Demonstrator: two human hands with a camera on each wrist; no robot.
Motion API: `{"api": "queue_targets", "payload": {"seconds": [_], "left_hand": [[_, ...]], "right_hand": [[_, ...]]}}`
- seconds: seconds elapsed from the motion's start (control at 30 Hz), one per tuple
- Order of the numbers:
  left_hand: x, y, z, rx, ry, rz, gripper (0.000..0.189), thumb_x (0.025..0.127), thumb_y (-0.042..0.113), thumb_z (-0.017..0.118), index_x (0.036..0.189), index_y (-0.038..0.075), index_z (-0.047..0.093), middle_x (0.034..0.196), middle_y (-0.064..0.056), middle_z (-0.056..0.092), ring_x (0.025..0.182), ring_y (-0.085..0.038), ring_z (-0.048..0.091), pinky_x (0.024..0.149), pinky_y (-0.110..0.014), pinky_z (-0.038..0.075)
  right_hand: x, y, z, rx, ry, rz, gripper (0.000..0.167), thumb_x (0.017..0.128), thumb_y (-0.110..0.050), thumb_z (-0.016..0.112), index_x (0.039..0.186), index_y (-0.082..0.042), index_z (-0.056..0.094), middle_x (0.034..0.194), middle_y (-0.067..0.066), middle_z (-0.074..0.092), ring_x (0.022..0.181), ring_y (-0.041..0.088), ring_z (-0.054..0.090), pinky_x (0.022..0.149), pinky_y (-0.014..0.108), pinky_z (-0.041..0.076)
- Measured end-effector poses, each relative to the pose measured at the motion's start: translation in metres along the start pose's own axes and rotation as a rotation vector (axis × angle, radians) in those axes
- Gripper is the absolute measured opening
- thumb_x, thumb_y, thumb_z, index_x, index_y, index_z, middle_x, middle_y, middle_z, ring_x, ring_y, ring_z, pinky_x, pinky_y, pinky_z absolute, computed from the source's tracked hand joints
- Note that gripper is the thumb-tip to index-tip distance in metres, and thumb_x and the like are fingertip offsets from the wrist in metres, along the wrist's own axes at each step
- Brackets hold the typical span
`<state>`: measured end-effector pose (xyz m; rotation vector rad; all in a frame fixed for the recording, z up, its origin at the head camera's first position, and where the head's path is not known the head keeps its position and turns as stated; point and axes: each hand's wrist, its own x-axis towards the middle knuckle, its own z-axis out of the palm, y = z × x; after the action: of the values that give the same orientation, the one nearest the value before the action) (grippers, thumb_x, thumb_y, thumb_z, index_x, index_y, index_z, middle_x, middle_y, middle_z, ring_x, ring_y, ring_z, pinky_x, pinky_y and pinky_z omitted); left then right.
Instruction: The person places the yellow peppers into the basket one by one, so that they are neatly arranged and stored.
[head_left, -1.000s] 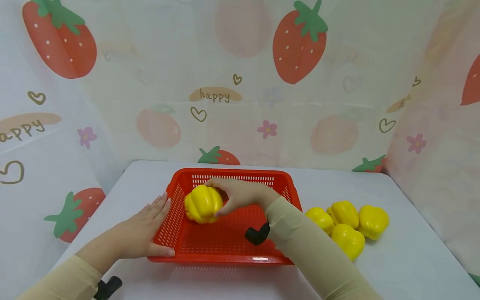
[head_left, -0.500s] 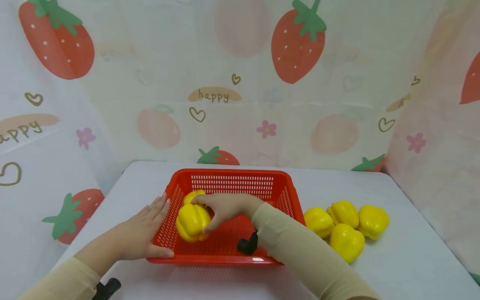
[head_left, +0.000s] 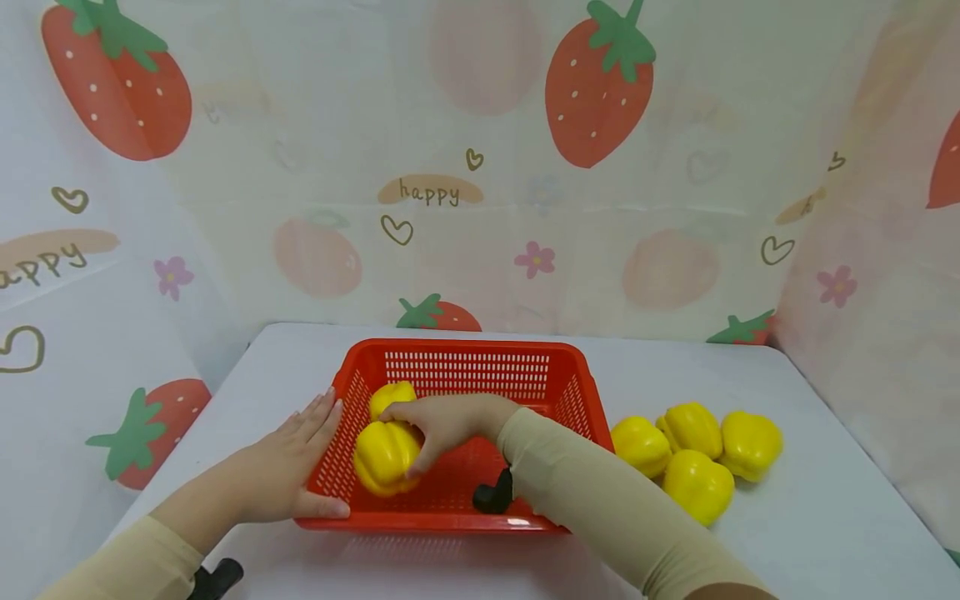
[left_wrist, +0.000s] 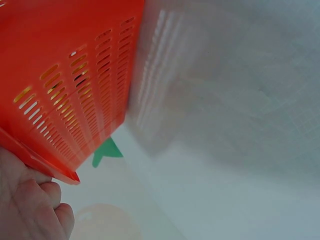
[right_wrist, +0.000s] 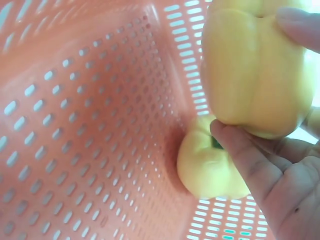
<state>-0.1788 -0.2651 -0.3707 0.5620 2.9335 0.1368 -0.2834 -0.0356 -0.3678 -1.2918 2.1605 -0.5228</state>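
Note:
In the head view my right hand point(head_left: 444, 422) grips a yellow bell pepper point(head_left: 386, 458) inside the red plastic basket point(head_left: 480, 518), near its left side. The right wrist view shows the held bell pepper point(right_wrist: 255, 75) between thumb and fingers, above a second bell pepper point(right_wrist: 205, 172) with a green stem spot, which lies in the basket's corner. Part of that second bell pepper point(head_left: 392, 397) shows behind my right hand in the head view. My left hand point(head_left: 281, 467) rests on the basket's left rim with extended fingers, its thumb at the front corner.
Several yellow bell peppers point(head_left: 697, 487) sit in a cluster on the white table point(head_left: 817, 517), right of the basket. A patterned cloth point(head_left: 480, 250) stands behind and at both sides of the table.
My right hand has moved toward the front left of the basket and lower with its bell pepper, revealing the second one behind. The left hand stays on the rim.

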Motion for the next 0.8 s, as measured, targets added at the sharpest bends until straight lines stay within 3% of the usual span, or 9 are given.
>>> {"api": "queue_targets", "payload": {"seconds": [0.33, 0.8], "left_hand": [[-0.001, 0.000, 0.001, -0.005, 0.011, 0.028, 0.121, 0.064, 0.079, 0.052, 0.145, -0.001, 0.011, 0.151, -0.020, 0.006, 0.137, -0.036, 0.011, 0.108, -0.053, 0.017], [0.000, 0.000, 0.000, -0.012, -0.007, 0.011, 0.120, 0.064, 0.078, 0.053, 0.146, 0.001, 0.010, 0.152, -0.019, 0.006, 0.138, -0.036, 0.011, 0.108, -0.053, 0.017]], "right_hand": [[0.012, 0.003, 0.007, 0.001, -0.062, -0.012, 0.070, 0.074, -0.031, 0.076, 0.131, -0.017, 0.039, 0.109, -0.009, 0.048, 0.100, 0.005, 0.045, 0.084, 0.017, 0.042], [0.019, 0.007, 0.015, -0.049, -0.123, 0.017, 0.074, 0.074, -0.030, 0.076, 0.135, -0.014, 0.038, 0.113, -0.008, 0.047, 0.101, 0.005, 0.044, 0.089, 0.017, 0.038]]}}
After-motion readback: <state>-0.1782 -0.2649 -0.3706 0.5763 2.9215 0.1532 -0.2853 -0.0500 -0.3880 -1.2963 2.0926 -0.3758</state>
